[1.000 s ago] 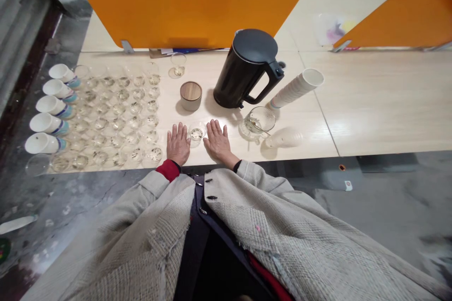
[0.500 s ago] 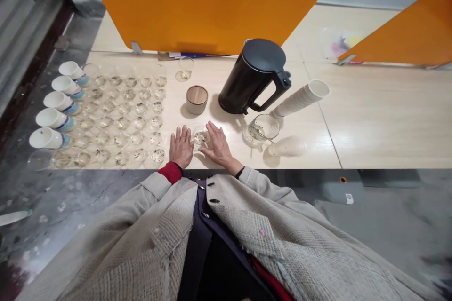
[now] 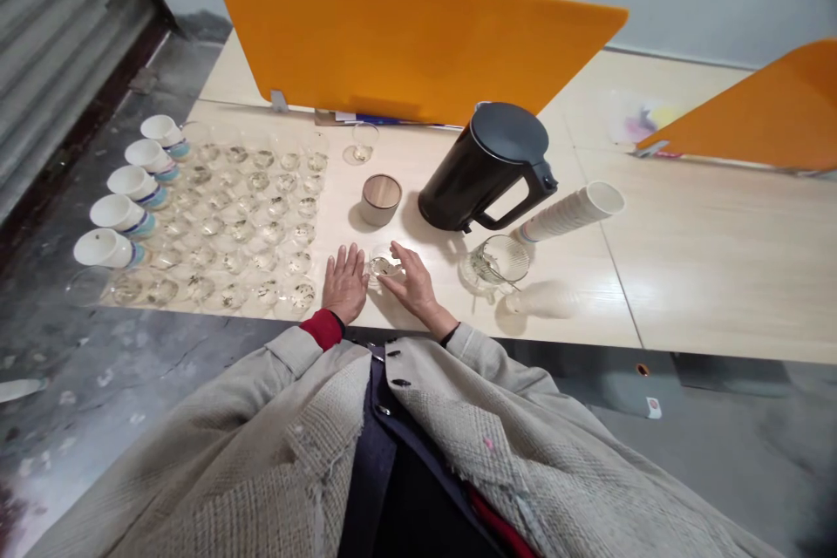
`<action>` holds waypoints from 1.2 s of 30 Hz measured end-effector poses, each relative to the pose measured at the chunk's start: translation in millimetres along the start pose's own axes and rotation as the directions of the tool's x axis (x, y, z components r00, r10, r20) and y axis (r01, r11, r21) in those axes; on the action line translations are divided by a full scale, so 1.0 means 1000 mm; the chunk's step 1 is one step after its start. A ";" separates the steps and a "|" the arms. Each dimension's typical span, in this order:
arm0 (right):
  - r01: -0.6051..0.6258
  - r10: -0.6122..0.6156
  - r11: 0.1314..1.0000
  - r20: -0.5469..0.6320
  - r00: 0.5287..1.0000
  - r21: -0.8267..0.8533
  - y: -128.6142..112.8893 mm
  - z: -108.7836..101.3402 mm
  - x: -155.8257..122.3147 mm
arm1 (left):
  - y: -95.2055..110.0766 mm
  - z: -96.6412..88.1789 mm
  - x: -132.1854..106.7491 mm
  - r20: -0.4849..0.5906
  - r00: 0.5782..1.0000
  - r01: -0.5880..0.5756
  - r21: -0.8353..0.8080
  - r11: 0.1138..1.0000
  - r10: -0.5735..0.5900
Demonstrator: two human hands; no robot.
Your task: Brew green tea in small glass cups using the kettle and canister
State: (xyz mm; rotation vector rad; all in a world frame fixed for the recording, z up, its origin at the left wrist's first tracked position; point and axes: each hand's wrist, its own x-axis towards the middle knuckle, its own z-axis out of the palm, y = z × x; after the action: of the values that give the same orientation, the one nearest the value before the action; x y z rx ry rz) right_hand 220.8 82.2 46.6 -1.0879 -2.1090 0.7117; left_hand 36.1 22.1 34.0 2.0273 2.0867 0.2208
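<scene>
A small clear plastic cup (image 3: 383, 266) with dark bits in its bottom stands near the table's front edge, between my hands. My right hand (image 3: 416, 286) curves around its right side, thumb in front and fingers behind, closed on it. Just left of the cup, my left hand (image 3: 346, 283) lies flat on the table with fingers stretched out, holding nothing. Behind them sits a round canister (image 3: 380, 202) with a wooden lid. To the right are a black kettle (image 3: 480, 170) and a ribbed glass jug (image 3: 502, 261) with a thin utensil in it.
Several rows of clear cups (image 3: 241, 231) holding dark bits fill the left of the table, with white paper cups (image 3: 131, 185) along their outer side. Another clear cup (image 3: 361, 146) stands farther back. Stacked paper cups (image 3: 575, 211) and stacked clear cups (image 3: 546, 301) lie right. An orange divider (image 3: 405, 35) rises behind.
The view has tilted, so the table sits slightly lower and to the right. My right hand has moved in and closed its thumb and fingers on the cup. My left hand stays flat.
</scene>
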 end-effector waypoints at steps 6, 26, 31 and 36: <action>0.040 -0.016 0.991 -0.179 0.984 0.130 -0.023 -0.034 0.034 | 0.001 0.000 -0.001 0.010 1.000 0.003 -0.015 1.000 -0.002; -0.050 0.181 0.899 0.266 0.947 -0.435 -0.046 0.018 0.263 | 0.000 -0.002 -0.003 0.011 1.000 -0.007 -0.008 1.000 0.007; -0.044 0.257 0.857 0.351 0.900 -0.513 -0.046 0.029 0.269 | 0.000 0.000 -0.006 0.000 1.000 -0.002 -0.029 1.000 0.002; -0.015 0.281 0.846 0.423 0.861 -0.533 -0.042 0.033 0.273 | 0.001 -0.001 -0.006 0.010 1.000 0.006 -0.014 1.000 -0.006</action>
State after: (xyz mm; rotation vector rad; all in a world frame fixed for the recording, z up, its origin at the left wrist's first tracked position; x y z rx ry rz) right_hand 54.2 285.7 136.9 -1.4994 -2.7803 0.5398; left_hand 36.4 16.2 35.9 2.0102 2.0793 0.2231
